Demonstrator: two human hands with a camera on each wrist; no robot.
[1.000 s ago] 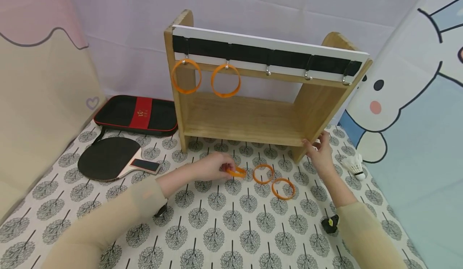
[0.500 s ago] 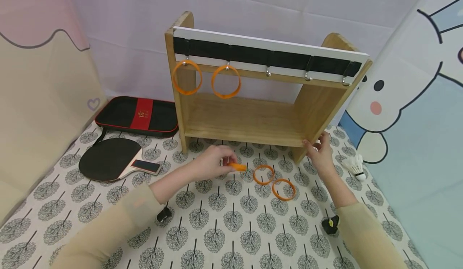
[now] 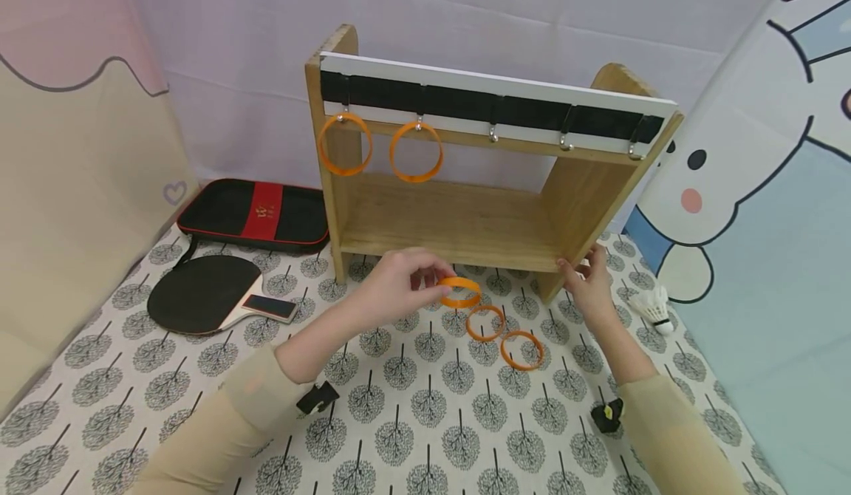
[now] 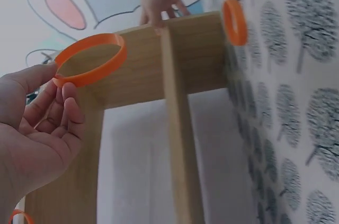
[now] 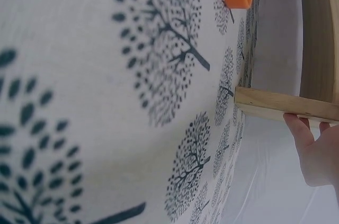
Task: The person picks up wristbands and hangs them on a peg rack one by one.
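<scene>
A white cloth printed with grey trees covers the worktop (image 3: 425, 451). Behind its back edge hangs a pale lilac cloth (image 3: 479, 7); along the left edge is a cream and pink cloth (image 3: 80, 148), and along the right edge a blue cloth (image 3: 771, 332) with a cartoon rabbit.

Both arms, in beige sleeves (image 3: 678, 428), reach in from the front edge. The left hand (image 3: 402, 284) stretches towards the middle of the worktop and pinches an orange ring (image 3: 460, 304) between thumb and fingertips, holding it up in front of the wooden shelf (image 3: 452, 218). The right hand (image 3: 590, 288) grips the lower part of the shelf's right side panel, thumb at the front edge, fingers against the outer face. A small black device (image 3: 318, 399) shows at each wrist.

Orange rings number five: the held one, two loose rings (image 3: 484, 339) lying side by side near the middle of the worktop, and two hanging rings (image 3: 416, 179). These hang from the two leftmost of five metal hooks (image 3: 493, 134) along the shelf's top rail.

There is one shelf, towards the back edge; one black case (image 3: 306, 214) with a red band, at the back left corner; one black bat (image 3: 202, 292) in front of it, near the left edge; and one white shuttlecock (image 3: 653, 308) near the right edge.
</scene>
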